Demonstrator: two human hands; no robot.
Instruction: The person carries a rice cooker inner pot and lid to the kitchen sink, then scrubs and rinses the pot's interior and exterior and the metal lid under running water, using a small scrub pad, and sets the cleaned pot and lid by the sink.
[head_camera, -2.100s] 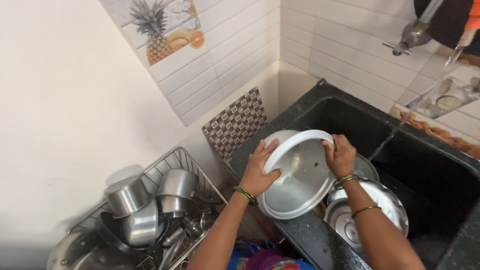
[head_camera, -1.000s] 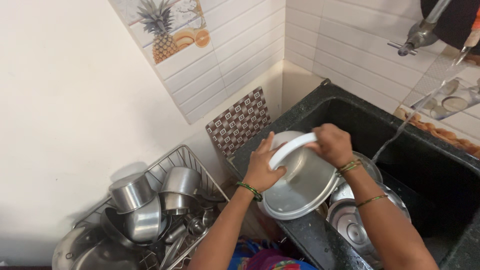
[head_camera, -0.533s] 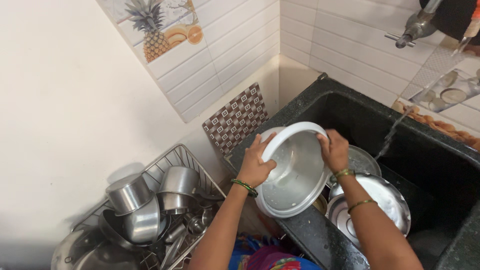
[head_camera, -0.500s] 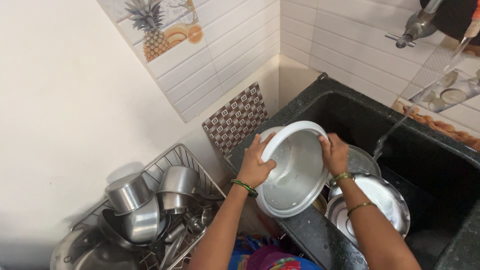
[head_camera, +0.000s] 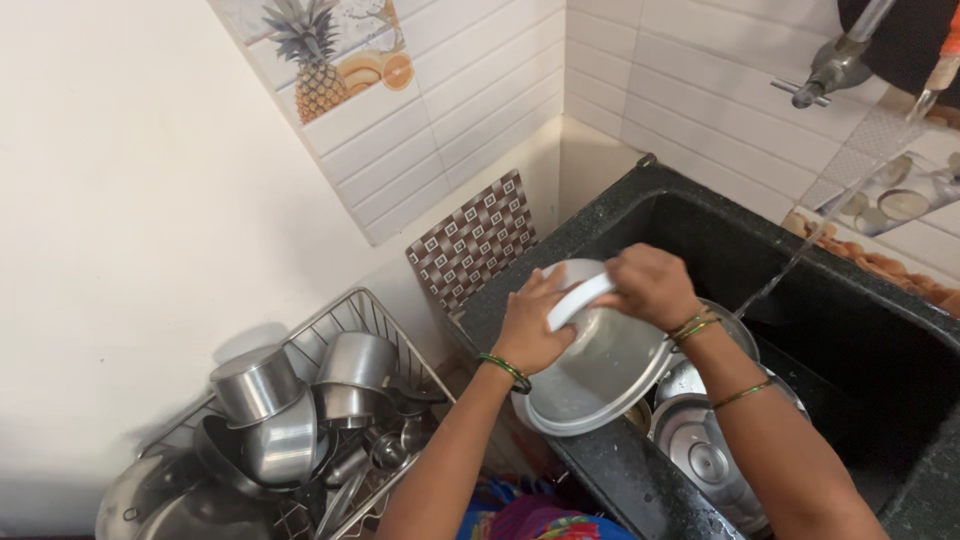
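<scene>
Head view: both hands' fingers (head_camera: 540, 300) grip a round, white-rimmed, seemingly steel pot (head_camera: 600, 375).

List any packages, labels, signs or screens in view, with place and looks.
No packages, labels, signs or screens show.
Nearest are decorated wall tiles: a pineapple tile upper left, a brown-and-white checked tile leaning by the black sink, and a tile showing cups at right.
</scene>
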